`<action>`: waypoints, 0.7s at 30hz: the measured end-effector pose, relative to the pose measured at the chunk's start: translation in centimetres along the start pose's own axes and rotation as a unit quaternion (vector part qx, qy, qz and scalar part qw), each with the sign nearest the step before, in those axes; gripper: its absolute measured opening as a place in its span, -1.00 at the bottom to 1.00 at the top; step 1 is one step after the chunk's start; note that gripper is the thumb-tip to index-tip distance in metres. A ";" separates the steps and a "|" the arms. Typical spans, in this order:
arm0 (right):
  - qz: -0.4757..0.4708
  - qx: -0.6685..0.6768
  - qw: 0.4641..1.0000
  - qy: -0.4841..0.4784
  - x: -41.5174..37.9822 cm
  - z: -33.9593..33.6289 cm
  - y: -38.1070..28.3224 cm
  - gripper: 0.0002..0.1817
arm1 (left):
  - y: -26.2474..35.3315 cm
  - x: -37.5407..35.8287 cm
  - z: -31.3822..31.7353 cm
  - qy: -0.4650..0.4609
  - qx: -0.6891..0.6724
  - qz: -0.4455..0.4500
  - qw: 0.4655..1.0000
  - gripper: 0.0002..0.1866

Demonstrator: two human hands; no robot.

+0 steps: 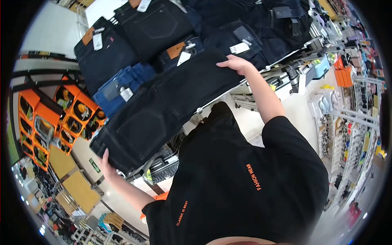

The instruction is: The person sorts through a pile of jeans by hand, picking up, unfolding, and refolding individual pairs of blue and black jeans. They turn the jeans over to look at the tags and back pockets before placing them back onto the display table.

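Grips the pocketed end of black jeans (192, 87) in left hand (106, 166), partly curled, thumb on top, with other fingers mostly hidden. Holds lengthwise before stacked, tagged denim (157, 24), along a metal rail (199, 110), seemingly to keep the fold flat. Pinches the opposite end in right hand (240, 65), likewise part-closed. Looks matte, thick, strip-shaped, neatly stitched.

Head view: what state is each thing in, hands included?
Black jeans: extended lengthwise between both hands, pocket facing up
Left hand: gripping one end
Right hand: gripping the opposite end
Blue jeans: folded, tagged
Orange rack: stocked
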State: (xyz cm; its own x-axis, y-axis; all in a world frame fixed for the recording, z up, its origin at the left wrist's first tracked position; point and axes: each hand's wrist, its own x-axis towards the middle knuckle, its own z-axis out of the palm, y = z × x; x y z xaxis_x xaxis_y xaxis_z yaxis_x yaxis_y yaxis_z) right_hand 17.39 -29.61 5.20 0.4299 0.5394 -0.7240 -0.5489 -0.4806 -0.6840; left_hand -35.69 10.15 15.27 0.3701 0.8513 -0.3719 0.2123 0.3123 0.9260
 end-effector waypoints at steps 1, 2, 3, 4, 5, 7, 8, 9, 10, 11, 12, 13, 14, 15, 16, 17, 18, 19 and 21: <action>-0.011 -0.010 1.000 -0.003 -0.4 0.1 -0.4 -0.43 | 1.0 -0.7 0.1 0.010 0.018 0.005 1.000 -0.42; -0.019 -0.001 0.995 0.096 -2.1 0.8 -1.4 -0.46 | 2.2 -1.6 0.4 -0.009 0.024 0.019 0.999 -0.47; -0.036 0.025 0.997 0.071 -3.7 0.2 -2.6 -0.46 | 3.6 -2.4 0.8 -0.025 0.032 0.033 0.999 -0.51; -0.053 0.050 0.996 0.043 -5.2 -0.7 -3.9 -0.47 | 5.1 -3.5 2.0 -0.047 0.028 0.051 0.997 -0.61; -0.069 0.077 0.995 0.012 -5.8 -1.7 -4.3 -0.48 | 6.4 -4.4 3.2 -0.043 0.023 0.052 0.997 -0.63; -0.115 0.082 0.990 0.033 -7.5 -4.7 -5.7 -0.55 | 7.8 -5.6 6.9 0.034 0.012 0.085 0.996 -0.62; -0.133 0.076 0.987 0.046 -9.9 -5.6 -7.6 -0.61 | 8.2 -5.8 8.7 0.036 0.004 0.075 0.997 -0.61; -0.144 0.096 0.984 0.032 -11.1 -7.5 -8.5 -0.68 | 8.7 -5.8 10.2 0.040 -0.005 0.065 0.997 -0.60; -0.154 0.101 0.981 0.065 -12.5 -8.9 -9.7 -0.73 | 8.4 -5.0 11.4 0.039 -0.010 0.071 0.997 -0.60; -0.156 0.120 0.977 0.080 -13.9 -10.6 -10.7 -0.74 | 7.7 -3.7 12.9 0.036 -0.016 0.078 0.996 -0.59; -0.184 0.148 0.967 0.100 -14.9 -12.1 -11.3 -0.75 | 7.1 -2.6 15.2 0.013 -0.004 0.080 0.997 -0.59; -0.206 0.170 0.955 0.133 -15.9 -13.2 -12.0 -0.72 | 6.7 -2.0 18.1 -0.009 0.007 0.082 0.997 -0.59; -0.213 0.164 0.952 0.142 -16.9 -14.4 -12.8 -0.70 | 6.7 -2.3 21.6 -0.006 0.004 0.058 0.998 -0.61; -0.221 0.160 0.950 0.154 -17.6 -15.3 -13.5 -0.69 | 6.6 -2.9 25.3 -0.006 0.000 0.034 0.999 -0.62; -0.225 0.146 0.950 0.159 -17.8 -16.0 -14.2 -0.68 | 6.1 -3.1 28.2 -0.041 -0.033 0.006 0.999 -0.64; -0.230 0.132 0.950 0.164 -18.0 -16.7 -14.9 -0.68 | 5.2 -3.0 30.7 -0.077 -0.068 -0.021 0.994 -0.65; -0.235 0.119 0.950 0.170 -18.0 -17.3 -15.4 -0.67 | 3.3 -2.2 32.6 -0.080 -0.124 -0.068 0.987 -0.66; -0.239 0.097 0.952 0.165 -17.9 -17.3 -15.8 -0.68 | 1.3 -1.6 34.3 -0.081 -0.180 -0.114 0.974 -0.67; -0.247 0.050 0.956 0.150 -17.0 -16.8 -16.8 -0.71 | -0.4 -2.0 37.8 -0.153 -0.300 -0.188 0.923 -0.69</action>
State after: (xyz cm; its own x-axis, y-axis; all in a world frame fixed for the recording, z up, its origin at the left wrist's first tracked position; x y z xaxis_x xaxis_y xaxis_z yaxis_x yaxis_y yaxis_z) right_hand 31.34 -42.32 27.54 0.8324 0.4539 -0.3179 -0.2846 -0.1420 -0.9481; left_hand -2.32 -7.56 13.21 0.6299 0.5047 -0.5904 -0.1263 0.8165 0.5633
